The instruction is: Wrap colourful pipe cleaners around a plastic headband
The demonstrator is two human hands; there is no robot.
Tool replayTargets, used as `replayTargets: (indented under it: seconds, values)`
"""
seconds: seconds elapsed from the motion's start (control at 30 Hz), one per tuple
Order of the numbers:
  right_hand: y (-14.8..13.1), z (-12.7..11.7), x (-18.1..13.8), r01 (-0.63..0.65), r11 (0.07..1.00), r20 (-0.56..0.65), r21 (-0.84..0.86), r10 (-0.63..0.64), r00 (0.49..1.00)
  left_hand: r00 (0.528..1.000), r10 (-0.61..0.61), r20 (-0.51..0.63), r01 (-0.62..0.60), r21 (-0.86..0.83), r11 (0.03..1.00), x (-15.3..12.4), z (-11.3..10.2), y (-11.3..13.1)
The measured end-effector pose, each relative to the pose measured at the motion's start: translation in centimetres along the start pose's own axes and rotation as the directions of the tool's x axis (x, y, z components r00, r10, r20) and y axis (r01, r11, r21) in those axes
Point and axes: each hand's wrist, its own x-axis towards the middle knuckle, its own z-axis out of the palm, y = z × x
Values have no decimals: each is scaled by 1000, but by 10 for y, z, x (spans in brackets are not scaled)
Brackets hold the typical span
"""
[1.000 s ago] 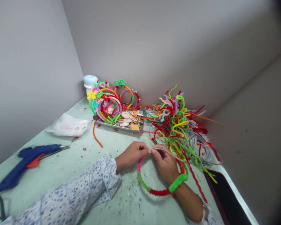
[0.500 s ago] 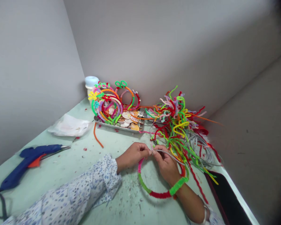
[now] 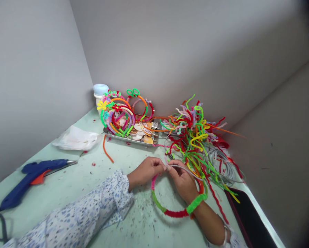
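A wire hoop (image 3: 175, 214) wrapped in pink, green, red and orange pipe cleaner hangs between my hands, its lower curve over the table. Its bare grey wire (image 3: 187, 169) shows along the upper right. My left hand (image 3: 149, 169) is closed in a pinch on the hoop near its pink stretch. Right beside it, my right hand (image 3: 182, 181) pinches the hoop where the grey wire begins. A pale pink pipe cleaner tip (image 3: 166, 159) sticks up between the fingertips; which fingers grip it is hidden. The hoop's thick green band (image 3: 196, 204) lies across my right forearm.
A metal tray (image 3: 128, 139) holds shell-like pieces and finished hoops (image 3: 118, 117). Beside it are a pile of pipe cleaners (image 3: 195, 134) and a grey wire coil (image 3: 219, 165). A blue glue gun (image 3: 28, 182), plastic bag (image 3: 77, 138), white jar (image 3: 100, 90) and black phone-like slab (image 3: 249, 215) lie around.
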Motion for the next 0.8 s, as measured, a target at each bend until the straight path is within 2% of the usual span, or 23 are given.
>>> replayTargets:
  seconds: [0.43, 0.67, 0.8]
  values:
    - [5, 2, -1, -7, 998, -5, -64, 7, 1000, 1000, 18, 20, -18, -9, 1000, 1, -1, -3]
    - [2, 4, 0, -41, 999, -68, -13, 40, 997, 997, 79, -9, -79, -100, 992, 3, 1, -5]
    - [0, 4, 0, -57, 998, -94, -38, 53, 994, 995, 95, -27, -97, -107, 989, 4, 1, -9]
